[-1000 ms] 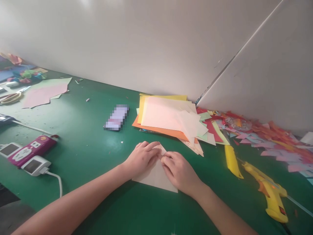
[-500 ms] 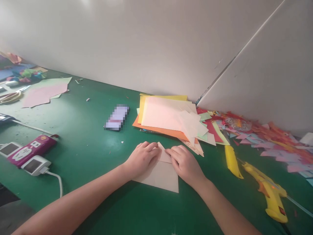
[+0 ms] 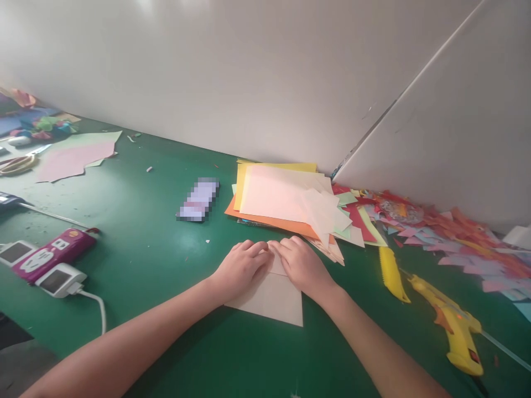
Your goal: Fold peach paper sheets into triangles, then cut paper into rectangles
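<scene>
A pale cream sheet of paper lies on the green table in front of me, with a fold line across its upper part. My left hand rests on the sheet's left side, fingers curled and pressed onto it. At the top edge my right hand has its fingers bent on the paper, the tips close to those of my left hand. Both hands cover the sheet's upper corners. Just beyond them is a stack of coloured paper, the cream sheets uppermost.
A phone lies at centre left. Further left are a purple power bank with white cables and scissors. To the right lie a yellow cutter knife, a yellow glue gun and coloured paper scraps along the wall.
My right hand moved right along the fold, uncovering the folded part, then came back up and left to the top edge. My left hand stayed nearly in place on the paper.
</scene>
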Action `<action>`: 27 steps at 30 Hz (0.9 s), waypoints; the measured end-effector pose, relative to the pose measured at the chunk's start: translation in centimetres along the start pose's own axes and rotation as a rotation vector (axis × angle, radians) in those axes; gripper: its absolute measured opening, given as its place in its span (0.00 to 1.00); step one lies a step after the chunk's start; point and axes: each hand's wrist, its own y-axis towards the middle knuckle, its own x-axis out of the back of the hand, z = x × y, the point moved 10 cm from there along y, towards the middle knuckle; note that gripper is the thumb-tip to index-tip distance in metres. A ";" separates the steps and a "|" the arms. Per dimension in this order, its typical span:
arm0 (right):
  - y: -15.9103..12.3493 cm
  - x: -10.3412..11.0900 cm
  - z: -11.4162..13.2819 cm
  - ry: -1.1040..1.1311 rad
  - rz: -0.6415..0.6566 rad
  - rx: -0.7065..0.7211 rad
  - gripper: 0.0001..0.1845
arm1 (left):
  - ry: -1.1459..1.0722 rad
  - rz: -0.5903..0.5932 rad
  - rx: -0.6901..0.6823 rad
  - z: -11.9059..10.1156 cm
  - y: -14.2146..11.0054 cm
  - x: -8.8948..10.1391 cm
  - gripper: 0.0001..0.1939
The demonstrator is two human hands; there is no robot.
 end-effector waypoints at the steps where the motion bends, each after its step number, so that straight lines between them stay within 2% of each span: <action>1: 0.2 0.0 0.0 0.004 0.002 -0.006 0.17 | 0.004 0.005 0.000 0.0 0.0 0.0 0.14; 7: 0.0 0.0 -0.3 0.063 -0.020 -0.022 0.18 | 0.024 0.013 0.015 0.1 -0.1 -0.2 0.13; 15: -4.5 1.6 0.1 0.099 -0.069 -0.064 0.19 | 0.045 0.016 0.008 0.0 -0.1 -0.1 0.14; 19: -6.6 2.9 -1.1 0.141 -0.210 -0.122 0.18 | 0.049 0.036 -0.018 -0.3 0.1 0.3 0.15; 22: -7.2 3.4 -2.7 0.191 -0.305 -0.198 0.15 | 0.054 0.066 -0.002 0.0 0.1 0.4 0.15; 25: -6.5 2.7 -3.0 0.187 -0.268 -0.221 0.12 | 0.038 0.104 0.040 0.8 -0.1 0.1 0.16; 27: -6.0 1.8 -2.5 0.178 -0.181 -0.208 0.15 | -0.030 0.088 0.083 1.7 -0.3 0.1 0.15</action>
